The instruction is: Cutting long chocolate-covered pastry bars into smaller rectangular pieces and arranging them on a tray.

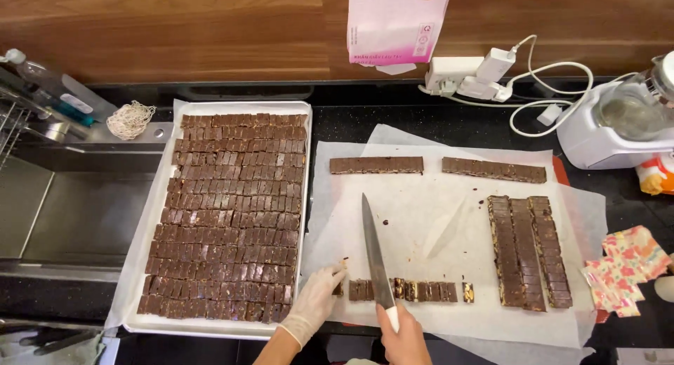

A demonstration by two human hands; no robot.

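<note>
Row of small cut chocolate pieces [411, 290] lying crosswise on the white parchment sheet [421, 224] near the bottom edge, at about 6 o'clock in the view, one stray piece [468, 292] just beside its right end

Long knife [374, 256] set across that row, blade tip pointing to 12 o'clock, edge down on the bar so as to divide it into even bits; white handle closed in the bare right hand [402, 333], directly at 6 o'clock of the row

Gloved left hand [316, 302] at 9 o'clock of the row, fingers curled and touching its left end piece, seemingly steadying or drawing it off, well clear of the blade

Uncut bars kept apart for reach: three long ones [528, 253] side by side at 3 o'clock, two more [377, 165] [493, 170] laid flat at 12 o'clock

Tray [163, 196] packed with finished pieces at 9 o'clock, beside the sink [63, 210]; charger and white cables [491, 74], pink box [397, 21] and white appliance [607, 130] toward the back of the dark table [351, 119]
</note>
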